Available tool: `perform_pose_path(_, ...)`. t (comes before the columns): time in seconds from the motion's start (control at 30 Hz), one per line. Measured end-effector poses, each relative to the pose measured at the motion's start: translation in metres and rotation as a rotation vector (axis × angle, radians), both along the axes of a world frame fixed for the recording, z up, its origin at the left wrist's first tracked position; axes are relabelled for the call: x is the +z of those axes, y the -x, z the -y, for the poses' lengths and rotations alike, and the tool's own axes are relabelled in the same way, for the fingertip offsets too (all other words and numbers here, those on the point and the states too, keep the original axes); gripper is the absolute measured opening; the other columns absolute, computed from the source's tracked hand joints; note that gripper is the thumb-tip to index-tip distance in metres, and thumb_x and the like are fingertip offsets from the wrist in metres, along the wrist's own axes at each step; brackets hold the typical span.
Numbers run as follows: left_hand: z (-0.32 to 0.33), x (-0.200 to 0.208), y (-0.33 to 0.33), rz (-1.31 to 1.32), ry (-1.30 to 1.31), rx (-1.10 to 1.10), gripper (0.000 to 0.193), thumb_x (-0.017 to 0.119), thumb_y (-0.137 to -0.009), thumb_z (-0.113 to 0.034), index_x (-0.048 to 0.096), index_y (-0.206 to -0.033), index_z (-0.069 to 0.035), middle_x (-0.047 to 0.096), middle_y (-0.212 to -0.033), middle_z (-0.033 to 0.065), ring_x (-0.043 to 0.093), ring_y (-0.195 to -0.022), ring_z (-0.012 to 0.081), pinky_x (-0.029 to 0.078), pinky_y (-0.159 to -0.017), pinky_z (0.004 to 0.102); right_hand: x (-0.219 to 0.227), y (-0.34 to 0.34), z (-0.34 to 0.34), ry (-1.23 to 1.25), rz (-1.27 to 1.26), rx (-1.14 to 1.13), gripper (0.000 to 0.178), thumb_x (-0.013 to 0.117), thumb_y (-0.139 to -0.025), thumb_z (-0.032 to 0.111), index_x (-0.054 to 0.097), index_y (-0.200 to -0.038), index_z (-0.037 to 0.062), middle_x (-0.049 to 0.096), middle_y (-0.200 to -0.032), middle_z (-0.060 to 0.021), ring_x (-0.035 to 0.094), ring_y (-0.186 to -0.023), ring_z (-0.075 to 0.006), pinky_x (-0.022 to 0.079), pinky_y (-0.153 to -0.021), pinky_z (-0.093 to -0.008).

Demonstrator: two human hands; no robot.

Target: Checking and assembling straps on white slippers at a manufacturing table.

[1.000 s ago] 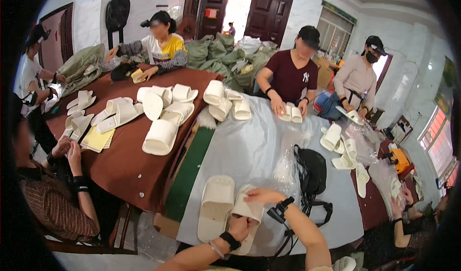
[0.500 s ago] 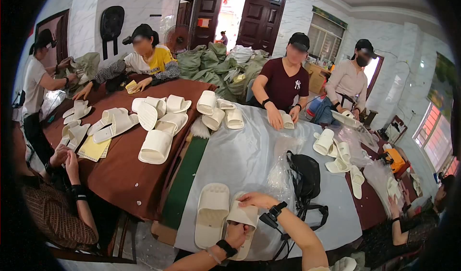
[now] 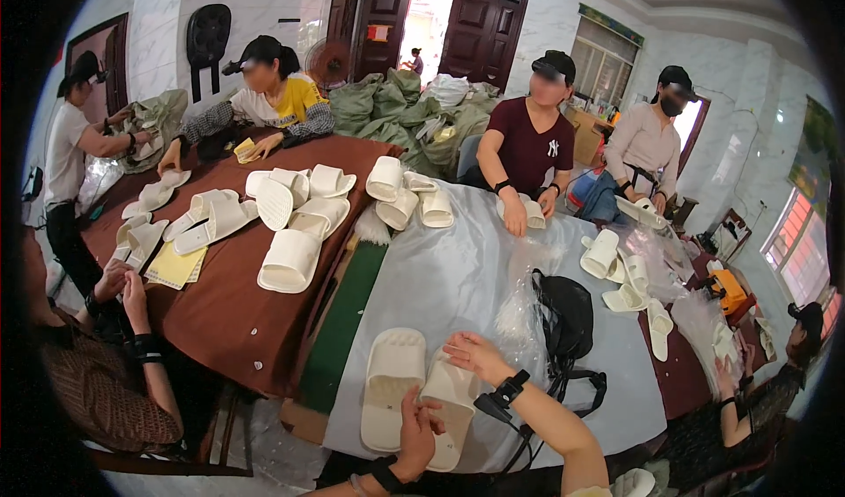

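A pair of cream slide slippers lies side by side before me on the grey table cover [image 3: 387,294]. The left slipper [image 3: 385,409] is untouched, toe pointing away. Beside it, the right slipper [image 3: 452,391] is partly covered by my hands. My left hand [image 3: 417,434] hovers over the inner edge of the right slipper, fingers loosely apart and nothing visible in them. Above the strap of that same slipper is my right hand [image 3: 476,357], palm partly turned up, fingers spread, holding nothing.
A black bag [image 3: 565,319] and clear plastic wrapping [image 3: 519,294] lie right of my hands. Several cream slippers rest on the brown-covered table [image 3: 211,321] with yellow paper [image 3: 176,265]. People work around both tables. Green sacks [image 3: 396,114] are piled behind.
Both my hands have let go of the right slipper. The left has drawn out from under its strap, and the right has lifted off the strap. The far-left worker's hand reaches a slipper.
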State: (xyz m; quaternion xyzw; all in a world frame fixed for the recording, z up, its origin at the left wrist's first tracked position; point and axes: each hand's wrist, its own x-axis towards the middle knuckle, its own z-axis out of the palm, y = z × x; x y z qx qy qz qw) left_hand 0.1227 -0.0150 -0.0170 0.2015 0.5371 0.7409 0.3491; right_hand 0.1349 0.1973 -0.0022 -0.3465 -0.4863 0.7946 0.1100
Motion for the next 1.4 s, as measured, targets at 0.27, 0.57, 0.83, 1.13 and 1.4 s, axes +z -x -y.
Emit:
perform_pose_path(0.27,-0.041,0.009,0.044,-0.568,0.169,-0.115,0.074,0.037,-0.087,-0.001,-0.021,-0.133,-0.001,0.054,-0.088,0.0119,0.052,-0.065,0.0202,0.045,-0.064,0.0296,-0.014,-0.005,0.015,-0.542,-0.1,0.213,0.02,0.052,-0.089,0.02,0.055,-0.098,0.0029,0.057,-0.088,-0.0021,0.052,-0.075,-0.0098,0.043,-0.071,-0.0234)
perform_pose_path(0.57,-0.067,-0.013,0.05,-0.491,0.077,-0.222,0.08,0.044,-0.083,0.0,-0.019,-0.133,0.002,0.052,-0.072,0.0105,0.053,-0.059,0.0204,0.045,-0.059,0.0314,0.002,-0.013,0.025,-0.608,0.019,0.415,0.027,0.052,-0.089,0.02,0.057,-0.105,-0.001,0.06,-0.081,-0.0033,0.054,-0.071,-0.0081,0.043,-0.065,-0.0219)
perform_pose_path(0.83,-0.065,-0.014,0.069,-0.385,0.257,-0.24,0.078,0.045,-0.084,-0.005,-0.016,-0.133,0.003,0.057,-0.079,0.0142,0.057,-0.064,0.0235,0.045,-0.06,0.0343,0.003,-0.008,0.029,-0.483,-0.133,0.472,0.021,0.053,-0.088,0.014,0.058,-0.1,-0.0015,0.06,-0.089,-0.0034,0.054,-0.08,-0.008,0.044,-0.07,-0.0232)
perform_pose_path(1.13,-0.049,0.001,0.062,-0.316,0.243,-0.014,0.038,0.054,-0.085,-0.018,0.041,-0.115,0.003,0.06,-0.081,0.0102,0.06,-0.068,0.0151,0.047,-0.058,0.0269,0.011,-0.007,0.032,-0.754,0.051,0.305,0.019,0.055,-0.088,0.019,0.06,-0.093,0.0019,0.058,-0.08,-0.0003,0.052,-0.077,-0.0068,0.043,-0.069,-0.022)
perform_pose_path(1.4,-0.018,-0.016,0.066,-0.005,0.222,-0.107,0.025,0.057,-0.086,-0.019,0.056,-0.096,0.003,0.062,-0.076,0.0068,0.06,-0.064,0.0136,0.047,-0.059,0.0235,-0.012,0.011,0.024,-0.9,-0.098,0.661,0.027,0.049,-0.09,0.024,0.059,-0.099,0.0007,0.059,-0.081,-0.004,0.053,-0.074,-0.0108,0.044,-0.07,-0.0254)
